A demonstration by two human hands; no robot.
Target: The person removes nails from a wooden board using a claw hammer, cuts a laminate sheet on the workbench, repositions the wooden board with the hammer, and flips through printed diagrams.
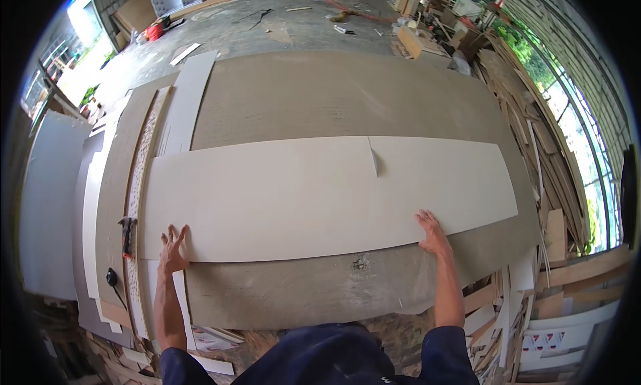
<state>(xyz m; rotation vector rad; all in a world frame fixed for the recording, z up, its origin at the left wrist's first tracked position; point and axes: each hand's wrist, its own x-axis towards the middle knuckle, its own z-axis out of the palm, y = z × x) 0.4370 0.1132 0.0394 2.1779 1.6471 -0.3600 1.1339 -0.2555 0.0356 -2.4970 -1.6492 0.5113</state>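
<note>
A long white panel (287,198) lies across the large grey-brown board, with a narrow slit or raised flap near its far edge, right of centre. My left hand (173,250) rests at the near left corner of the panel, fingers spread. On the near edge, further right, my right hand (433,233) lies with its fingers on the panel's surface and apart. Neither hand is closed around anything. Left of my left hand, a hammer-like tool with a red and black handle (127,241) lies on a perforated strip (138,185).
The large board (320,95) forms the work surface. A pale narrow panel (185,105) lies at its far left. White sheets (50,198) lean at the left. A black round object (111,276) sits near the left edge. Wood scraps (534,138) are piled at the right.
</note>
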